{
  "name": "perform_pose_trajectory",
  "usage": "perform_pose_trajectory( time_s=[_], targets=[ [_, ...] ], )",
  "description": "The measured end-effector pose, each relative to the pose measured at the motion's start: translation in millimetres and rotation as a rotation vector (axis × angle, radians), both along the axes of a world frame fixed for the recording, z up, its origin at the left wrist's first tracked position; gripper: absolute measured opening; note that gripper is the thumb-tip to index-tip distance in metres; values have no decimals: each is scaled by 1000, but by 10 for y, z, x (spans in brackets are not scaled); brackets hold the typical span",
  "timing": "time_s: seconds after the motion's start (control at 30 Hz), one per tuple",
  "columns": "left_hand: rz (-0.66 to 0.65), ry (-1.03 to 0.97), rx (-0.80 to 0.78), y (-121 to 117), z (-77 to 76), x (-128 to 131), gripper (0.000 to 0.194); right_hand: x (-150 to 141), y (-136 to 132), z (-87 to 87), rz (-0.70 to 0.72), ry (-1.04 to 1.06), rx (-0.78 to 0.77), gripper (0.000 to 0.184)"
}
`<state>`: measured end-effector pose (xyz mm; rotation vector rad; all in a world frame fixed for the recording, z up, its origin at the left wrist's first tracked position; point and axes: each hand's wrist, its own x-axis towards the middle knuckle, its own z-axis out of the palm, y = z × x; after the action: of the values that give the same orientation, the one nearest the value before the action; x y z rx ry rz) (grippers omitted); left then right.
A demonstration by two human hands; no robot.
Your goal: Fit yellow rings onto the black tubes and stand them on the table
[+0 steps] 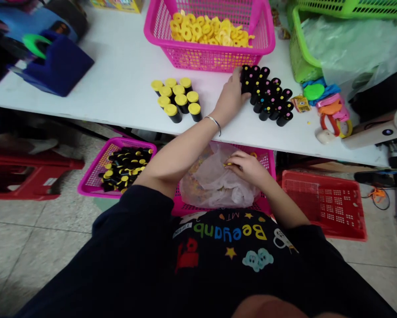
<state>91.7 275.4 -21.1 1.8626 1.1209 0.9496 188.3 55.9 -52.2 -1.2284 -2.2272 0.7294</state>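
My left hand (232, 93) reaches across the white table (119, 66) and closes its fingers on a black tube at the left end of a cluster of open black tubes (269, 95). My right hand (246, 167) is below the table edge, pinching a small yellow piece over a clear plastic bag (215, 183) that lies in a pink basket (266, 205) on my lap. To the left of my left arm stands a group of black tubes with yellow caps (177, 99).
A pink basket of yellow rings (208, 31) sits at the table's far side, a green basket with plastic (344, 44) at the right. On the floor are a pink basket of capped tubes (119, 170), a red crate (327, 203) and a red stool (29, 172).
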Motion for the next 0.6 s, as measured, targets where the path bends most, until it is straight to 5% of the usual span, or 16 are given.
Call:
perform_pose_trajectory(
  time_s=[0.13, 0.23, 0.33, 0.43, 0.6],
  targets=[
    [57, 37, 26, -40, 33, 8, 78, 36, -10, -8, -19, 37, 70, 16],
    [73, 136, 43, -230, 101, -179, 57, 76, -54, 40, -115, 117, 175, 18],
    [-52, 85, 31, -613, 180, -474, 29, 122, -113, 127, -274, 237, 350, 19],
    [-187, -138, -36, -1141, 245, -769, 31, 127, -179, 254, -408, 339, 531, 25],
    [-364, -307, -169, -1844, 220, -1090, 43, 5, -281, 461, -204, 385, 682, 53]
  ],
)
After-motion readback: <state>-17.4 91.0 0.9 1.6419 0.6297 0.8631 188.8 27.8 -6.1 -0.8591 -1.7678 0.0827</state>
